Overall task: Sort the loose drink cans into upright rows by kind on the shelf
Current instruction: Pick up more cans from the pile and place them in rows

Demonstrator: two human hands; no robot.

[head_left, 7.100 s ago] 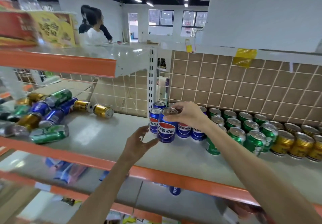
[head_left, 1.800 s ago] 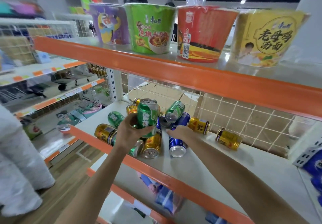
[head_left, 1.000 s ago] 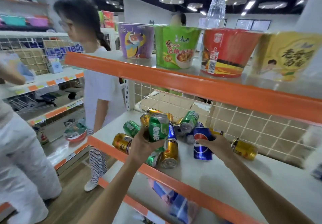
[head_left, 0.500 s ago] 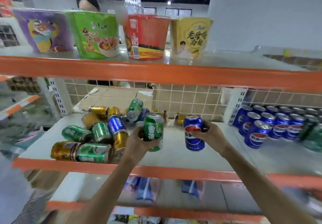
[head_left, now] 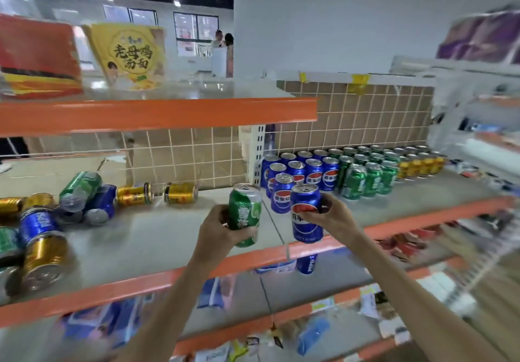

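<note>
My left hand (head_left: 216, 230) grips a green can (head_left: 244, 214) upright; right hand (head_left: 332, 216) grips a blue can (head_left: 306, 215) upright, both above the shelf (head_left: 157, 237) front edge, mid-span. Sorted rows (blue, green, gold) (head_left: 354, 171) stand toward the back-right corner. Loose cans (head_left: 42, 221) lie at the left end w/ two gold ones (head_left: 157, 193) near the back edge.
</note>
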